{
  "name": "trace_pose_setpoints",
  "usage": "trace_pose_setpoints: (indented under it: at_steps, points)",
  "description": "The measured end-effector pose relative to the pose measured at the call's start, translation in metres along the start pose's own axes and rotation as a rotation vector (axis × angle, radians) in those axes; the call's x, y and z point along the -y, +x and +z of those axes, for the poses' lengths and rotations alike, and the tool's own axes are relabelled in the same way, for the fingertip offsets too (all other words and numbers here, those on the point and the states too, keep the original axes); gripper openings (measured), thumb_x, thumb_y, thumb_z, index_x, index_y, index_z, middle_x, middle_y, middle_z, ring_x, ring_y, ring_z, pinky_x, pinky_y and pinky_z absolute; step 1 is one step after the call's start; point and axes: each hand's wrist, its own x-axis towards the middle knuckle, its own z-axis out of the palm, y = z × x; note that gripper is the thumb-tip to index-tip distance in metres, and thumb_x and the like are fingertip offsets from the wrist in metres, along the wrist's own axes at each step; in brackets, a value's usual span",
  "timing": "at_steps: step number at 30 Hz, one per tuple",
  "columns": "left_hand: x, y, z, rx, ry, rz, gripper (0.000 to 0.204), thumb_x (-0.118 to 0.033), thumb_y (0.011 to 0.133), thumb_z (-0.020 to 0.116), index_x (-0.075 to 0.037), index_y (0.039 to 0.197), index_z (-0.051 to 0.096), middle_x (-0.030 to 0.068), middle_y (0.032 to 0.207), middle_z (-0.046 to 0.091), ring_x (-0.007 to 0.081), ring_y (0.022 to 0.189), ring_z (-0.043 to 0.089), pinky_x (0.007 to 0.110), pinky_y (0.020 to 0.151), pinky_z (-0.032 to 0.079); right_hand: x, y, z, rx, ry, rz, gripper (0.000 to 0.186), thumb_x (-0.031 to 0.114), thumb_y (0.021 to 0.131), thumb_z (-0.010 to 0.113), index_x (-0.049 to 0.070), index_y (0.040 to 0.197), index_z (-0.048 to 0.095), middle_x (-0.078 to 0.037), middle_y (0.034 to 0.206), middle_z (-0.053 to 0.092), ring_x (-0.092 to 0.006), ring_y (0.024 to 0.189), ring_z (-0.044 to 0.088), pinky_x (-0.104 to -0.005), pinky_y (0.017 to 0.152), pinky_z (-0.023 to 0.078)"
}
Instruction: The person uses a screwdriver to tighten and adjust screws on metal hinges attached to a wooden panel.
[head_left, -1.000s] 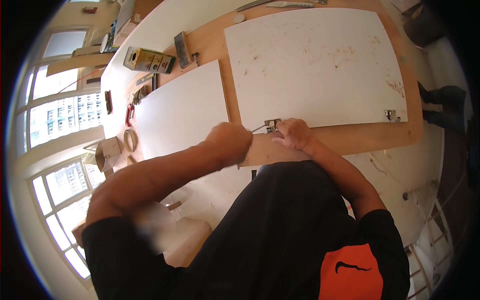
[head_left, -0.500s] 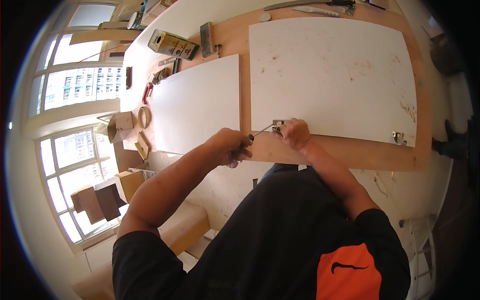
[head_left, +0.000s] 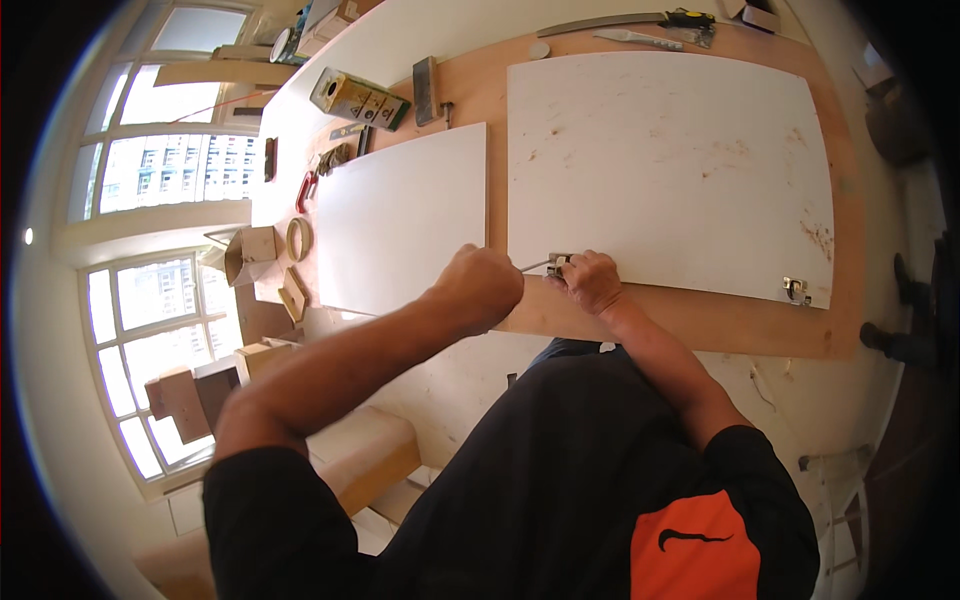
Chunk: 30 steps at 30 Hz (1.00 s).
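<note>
My left hand [head_left: 483, 287] is closed round the handle of a screwdriver, whose thin shaft [head_left: 535, 267] reaches right to a metal hinge [head_left: 556, 266] at the near left corner of a white panel [head_left: 665, 160]. My right hand [head_left: 592, 280] has its fingers curled on that hinge, holding it against the panel. A second metal hinge [head_left: 795, 290] sits at the panel's near right corner. A smaller white panel [head_left: 400, 220] lies to the left, and both panels rest on a plywood board [head_left: 720, 325].
A metal can [head_left: 358, 98], a steel block [head_left: 425, 90], a red clamp [head_left: 305, 190] and a tape roll [head_left: 298, 240] lie along the left and back. Knife-like tools [head_left: 638, 38] are at the back. Boxes [head_left: 180, 405] stand lower left, and another person's legs [head_left: 900, 340] show at the right.
The view has shifted, so the table sits further right and lower. My left hand's fingers loosened on the screwdriver half a second ago and are now wrapped round it again.
</note>
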Motion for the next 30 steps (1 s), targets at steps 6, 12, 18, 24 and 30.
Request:
trace_pose_setpoints:
  at_steps: [6,12,18,24,30]
  points:
    - [0.004,-0.004,-0.009,0.105,-1.889,-1.010,0.015,-0.011,0.089,0.072,0.003,0.093,0.070,0.0112,0.081,0.069,0.0171,0.067,0.061,0.045,0.057,0.052,-0.004,-0.004,0.003,0.011,-0.007,0.000,0.035,0.044,0.084,0.076,0.014,0.069,0.068,-0.002,0.070,0.064,-0.0211,0.069,0.065,-0.0370,0.059,0.052]
    - [-0.006,-0.001,0.013,0.181,-1.068,-0.591,0.027,-0.006,0.086,0.068,0.010,0.107,0.065,0.0161,0.080,0.070,0.0215,0.064,0.065,0.041,0.056,0.054,-0.002,-0.004,0.006,-0.012,0.007,-0.031,0.033,0.044,0.084,0.076,0.015,0.069,0.069,-0.002,0.068,0.063,-0.0203,0.067,0.064,-0.0361,0.057,0.050]
    - [-0.007,-0.014,0.008,0.013,-0.077,-0.040,0.023,-0.009,0.094,0.058,0.009,0.108,0.066,0.0146,0.082,0.070,0.0331,0.081,0.074,0.045,0.072,0.058,-0.005,-0.004,0.004,-0.001,0.007,-0.011,0.033,0.044,0.082,0.077,0.016,0.068,0.068,-0.001,0.068,0.062,-0.0197,0.068,0.063,-0.0362,0.057,0.049]
    - [-0.023,-0.005,0.010,-0.317,-1.447,-0.959,0.022,-0.011,0.088,0.069,0.001,0.105,0.067,0.0158,0.086,0.072,0.0196,0.069,0.066,0.040,0.062,0.054,-0.009,-0.006,0.008,-0.056,0.025,-0.033,0.033,0.043,0.082,0.078,0.016,0.067,0.067,-0.002,0.068,0.062,-0.0200,0.069,0.063,-0.0362,0.058,0.049]
    - [0.010,-0.002,0.023,0.327,-2.073,-1.027,0.012,-0.010,0.089,0.070,0.001,0.093,0.066,0.0130,0.083,0.069,0.0165,0.056,0.058,0.035,0.045,0.045,-0.007,-0.005,0.007,-0.009,0.025,-0.027,0.033,0.043,0.081,0.078,0.016,0.066,0.066,-0.001,0.069,0.062,-0.0201,0.069,0.063,-0.0364,0.058,0.050]
